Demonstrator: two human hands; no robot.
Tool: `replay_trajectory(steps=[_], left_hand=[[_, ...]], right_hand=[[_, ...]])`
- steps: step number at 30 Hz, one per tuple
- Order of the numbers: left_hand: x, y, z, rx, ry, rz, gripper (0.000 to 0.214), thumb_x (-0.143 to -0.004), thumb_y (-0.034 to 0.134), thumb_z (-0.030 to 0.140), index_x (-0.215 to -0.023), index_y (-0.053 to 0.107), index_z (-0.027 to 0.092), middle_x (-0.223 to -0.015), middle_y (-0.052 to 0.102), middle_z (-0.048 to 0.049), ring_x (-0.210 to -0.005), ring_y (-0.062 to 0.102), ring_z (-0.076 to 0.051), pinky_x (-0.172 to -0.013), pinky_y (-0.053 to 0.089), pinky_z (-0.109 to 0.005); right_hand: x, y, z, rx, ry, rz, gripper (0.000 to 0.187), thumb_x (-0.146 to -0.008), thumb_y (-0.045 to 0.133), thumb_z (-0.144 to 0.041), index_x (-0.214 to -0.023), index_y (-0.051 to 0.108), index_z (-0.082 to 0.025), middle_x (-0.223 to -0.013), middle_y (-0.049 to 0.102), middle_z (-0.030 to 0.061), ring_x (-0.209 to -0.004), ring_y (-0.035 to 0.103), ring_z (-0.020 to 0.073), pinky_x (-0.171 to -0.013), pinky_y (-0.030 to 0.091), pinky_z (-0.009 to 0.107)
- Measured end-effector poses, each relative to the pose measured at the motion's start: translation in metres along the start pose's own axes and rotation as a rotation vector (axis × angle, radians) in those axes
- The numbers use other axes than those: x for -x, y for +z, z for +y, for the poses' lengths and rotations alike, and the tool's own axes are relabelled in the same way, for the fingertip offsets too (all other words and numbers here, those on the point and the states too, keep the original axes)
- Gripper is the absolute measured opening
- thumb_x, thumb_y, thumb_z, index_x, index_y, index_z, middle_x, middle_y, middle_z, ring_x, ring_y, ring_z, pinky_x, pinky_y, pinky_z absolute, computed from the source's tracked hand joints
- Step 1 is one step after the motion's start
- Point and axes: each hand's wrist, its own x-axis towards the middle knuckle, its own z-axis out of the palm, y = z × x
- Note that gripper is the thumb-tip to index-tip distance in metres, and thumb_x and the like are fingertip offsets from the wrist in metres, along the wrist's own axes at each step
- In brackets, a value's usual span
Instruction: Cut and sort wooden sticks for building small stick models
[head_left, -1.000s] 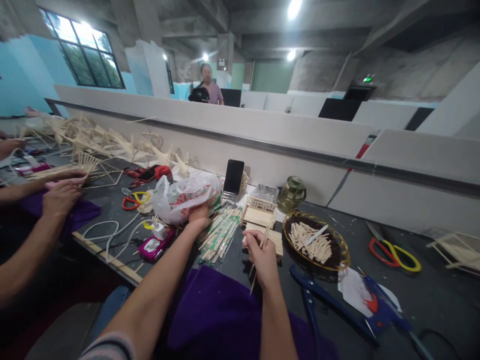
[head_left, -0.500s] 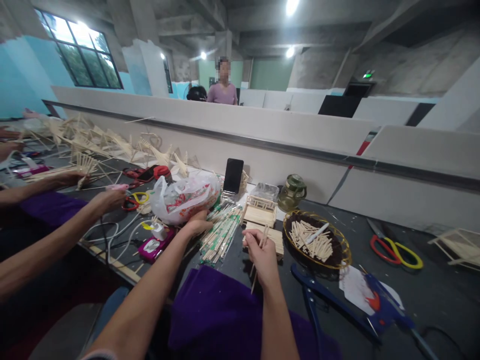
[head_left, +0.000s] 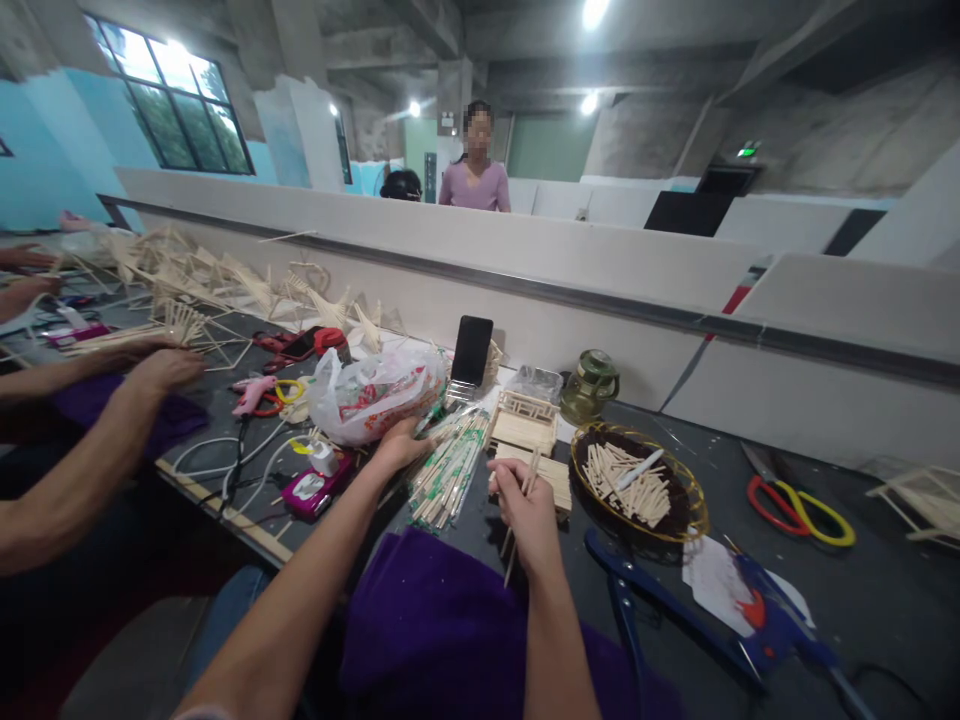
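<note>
- The right hand [head_left: 529, 510] has thumb and fingers pinched together on thin pale wooden sticks [head_left: 510, 565]; how many is hard to tell.
- These held sticks run steeply, one end rising past the knuckles, the other pointing down toward the tabletop's front edge, above the dark purple cloth [head_left: 431, 620].
- The left hand [head_left: 401, 447] reaches out at the front side of the crumpled white plastic bag with red print [head_left: 375, 395]. Its fingertips are partly hidden, so whether they are spread or closed on anything cannot be told.
- The long bundle of pale sticks in clear, green-printed wrapping [head_left: 448, 470] lies on the black tabletop [head_left: 885, 625] between the two hands: right of the left fingers, left of the right fingers.
- The bundle's long axis slants from the tabletop's front edge toward its back edge, leaning right as it goes back.
- The left hand is the nearer one, its fingers at the bundle's left side, touching or just beside it; the right hand is a little apart from it.
- Beyond the right fingers, toward the back edge, sits the small slatted model of pale wood [head_left: 525, 430]; farther right stands the round dark basket with a yellow rim [head_left: 703, 510], holding short pale sticks [head_left: 622, 480].
</note>
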Motion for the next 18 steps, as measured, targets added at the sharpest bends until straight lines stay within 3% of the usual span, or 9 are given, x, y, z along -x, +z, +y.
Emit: replay_trajectory(steps=[4, 7, 13, 18], left_hand=[[0.007, 0.004, -0.005, 0.080, 0.069, 0.008, 0.029, -0.080, 0.059, 0.034, -0.102, 0.068, 0.017, -0.098, 0.074, -0.0031, -0.092, 0.068, -0.022, -0.079, 0.052, -0.027], [0.013, 0.003, -0.010, 0.089, 0.070, 0.044, 0.026, -0.085, 0.052, 0.031, -0.102, 0.067, 0.018, -0.103, 0.073, -0.0033, -0.096, 0.067, -0.021, -0.083, 0.050, -0.026], [0.032, -0.008, -0.012, 0.016, 0.020, 0.084, 0.028, -0.083, 0.058, 0.034, -0.107, 0.064, 0.022, -0.109, 0.071, -0.0054, -0.104, 0.063, -0.023, -0.087, 0.045, -0.029], [0.041, -0.012, -0.012, -0.004, 0.002, 0.011, 0.046, -0.072, 0.069, 0.035, -0.115, 0.060, 0.022, -0.111, 0.070, -0.0061, -0.103, 0.063, -0.025, -0.083, 0.044, -0.028]], right_hand=[[0.002, 0.002, -0.002, -0.033, 0.025, -0.064, 0.040, -0.082, 0.061, -0.054, -0.090, 0.066, -0.015, -0.063, 0.057, -0.0023, -0.036, 0.031, 0.0026, -0.035, 0.018, 0.018], [0.002, 0.003, -0.002, -0.034, 0.003, -0.078, 0.040, -0.085, 0.058, -0.054, -0.089, 0.067, -0.015, -0.064, 0.058, -0.0014, -0.036, 0.033, 0.0020, -0.035, 0.018, 0.017], [0.000, 0.002, -0.002, -0.071, 0.007, -0.057, 0.038, -0.086, 0.059, -0.052, -0.090, 0.068, -0.015, -0.063, 0.058, -0.0018, -0.037, 0.031, 0.0015, -0.035, 0.017, 0.017], [0.000, 0.001, 0.000, -0.045, 0.023, -0.060, 0.038, -0.085, 0.060, -0.051, -0.092, 0.067, -0.014, -0.063, 0.057, -0.0018, -0.037, 0.031, 0.0015, -0.035, 0.018, 0.017]])
